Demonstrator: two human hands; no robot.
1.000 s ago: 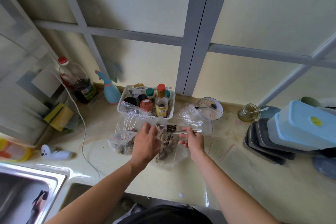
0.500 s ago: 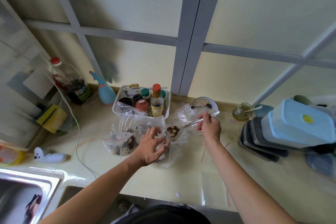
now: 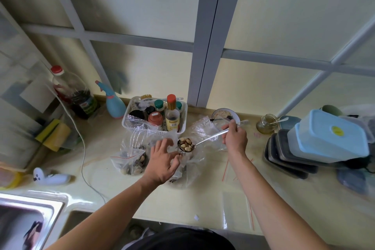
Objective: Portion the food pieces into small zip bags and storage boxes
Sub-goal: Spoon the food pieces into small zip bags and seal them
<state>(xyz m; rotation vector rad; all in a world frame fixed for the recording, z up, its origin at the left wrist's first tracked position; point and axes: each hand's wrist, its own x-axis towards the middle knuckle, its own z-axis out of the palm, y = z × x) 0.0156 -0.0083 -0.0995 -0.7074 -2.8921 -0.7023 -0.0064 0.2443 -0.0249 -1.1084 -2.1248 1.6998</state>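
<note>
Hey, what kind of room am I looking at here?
Most likely a home kitchen counter: a steel sink at the near left, a white basket of sauce and seasoning bottles by the window, and stacked storage boxes on the right.

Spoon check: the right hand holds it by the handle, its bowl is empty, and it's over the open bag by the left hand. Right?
Not quite. In the head view the spoon in the right hand is loaded with food pieces, not empty. The rest holds: it's over the open bag by the left hand.
</note>
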